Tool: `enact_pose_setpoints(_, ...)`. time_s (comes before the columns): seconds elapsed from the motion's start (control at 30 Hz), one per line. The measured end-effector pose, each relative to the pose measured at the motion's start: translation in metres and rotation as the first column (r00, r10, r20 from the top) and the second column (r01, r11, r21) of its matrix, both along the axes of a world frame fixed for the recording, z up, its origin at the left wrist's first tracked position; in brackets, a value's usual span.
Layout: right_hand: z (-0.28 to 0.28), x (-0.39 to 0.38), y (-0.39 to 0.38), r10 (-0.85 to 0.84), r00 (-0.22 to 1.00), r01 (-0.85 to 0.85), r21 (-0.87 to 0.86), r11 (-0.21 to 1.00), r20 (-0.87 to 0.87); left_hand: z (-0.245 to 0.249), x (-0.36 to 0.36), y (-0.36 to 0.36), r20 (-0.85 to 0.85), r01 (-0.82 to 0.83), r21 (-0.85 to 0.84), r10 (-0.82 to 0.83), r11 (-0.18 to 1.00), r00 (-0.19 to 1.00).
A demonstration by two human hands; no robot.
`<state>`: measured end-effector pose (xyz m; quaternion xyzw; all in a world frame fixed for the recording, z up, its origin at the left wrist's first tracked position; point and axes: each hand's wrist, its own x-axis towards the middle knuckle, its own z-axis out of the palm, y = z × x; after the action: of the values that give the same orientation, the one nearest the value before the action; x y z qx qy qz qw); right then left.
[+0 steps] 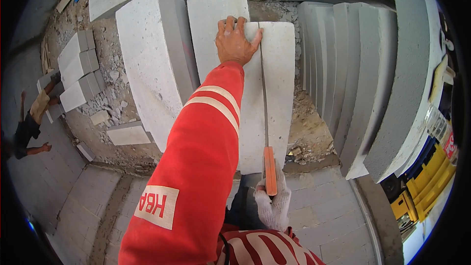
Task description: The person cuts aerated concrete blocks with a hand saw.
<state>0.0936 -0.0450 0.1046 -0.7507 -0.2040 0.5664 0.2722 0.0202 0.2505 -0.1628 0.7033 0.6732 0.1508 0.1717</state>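
A pale concrete block (279, 83) lies lengthwise in front of me, against another pale block (206, 7) behind it. My left hand (236, 41) is bare, its fingers spread and pressed on the blocks near the far end. Its thumb reaches to the far tip of a thin dark blade. That blade, seen edge-on, runs along the block to the orange handle of a hand saw (270, 172). Wrapped round this handle is my right hand (274, 201) in a white knitted glove, close to my body.
Large blocks (147, 64) stand at the left, and a row of upright slabs (363, 83) lines the right. Smaller blocks (81, 71) and rubble (115, 100) cover the ground. Another person (32, 127) is at the far left. Yellow equipment (431, 181) stands at the right edge.
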Motion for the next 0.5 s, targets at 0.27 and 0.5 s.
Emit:
enact_pose_setpoints(0.27,-0.032,0.026,0.083,0.224,0.959,-0.229,0.006,0.973,0.175,0.000,0.000,0.000,-0.006,0.002,-0.004,-0.002,1.000,1.000)
enact_pose_setpoints(0.5,-0.084,0.024,0.109,0.262,0.948,-0.255,-0.063,0.965,0.180,0.002,0.000,-0.005,-0.007,0.027,-0.024,-0.027,0.999,1.000)
